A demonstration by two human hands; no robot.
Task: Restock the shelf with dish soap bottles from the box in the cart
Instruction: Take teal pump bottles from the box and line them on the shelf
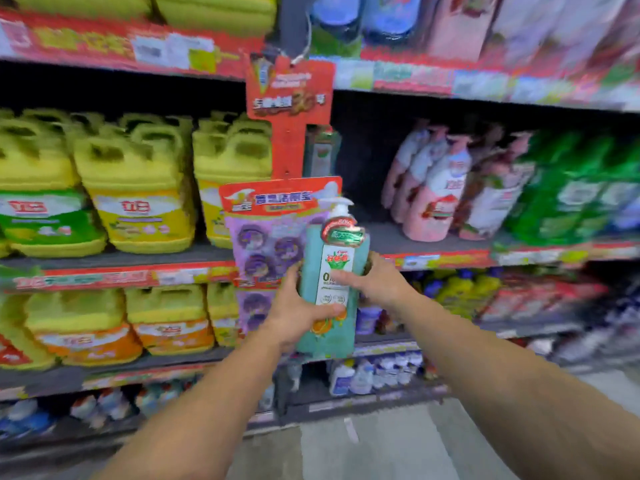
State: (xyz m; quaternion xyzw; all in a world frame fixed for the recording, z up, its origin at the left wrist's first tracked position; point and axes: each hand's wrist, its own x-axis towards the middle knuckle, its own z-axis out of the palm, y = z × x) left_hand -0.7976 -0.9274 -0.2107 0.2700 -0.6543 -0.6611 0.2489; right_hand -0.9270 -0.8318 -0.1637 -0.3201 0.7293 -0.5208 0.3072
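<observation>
- yellow jugs with moulded handles stand in rows on the left bay, labels facing out.
- below them, more yellow jugs with orange labels.
- a red hanging strip runs down the upright between the two bays.
- purple blister packs with a red header hang on that strip, one above another.
- pink pouches lean together on the right bay.
- green refill packs sit just beside the pink ones, blurred.
- small white and blue spray bottles line a low shelf.
- grey floor lies in front of the shelving.
</observation>
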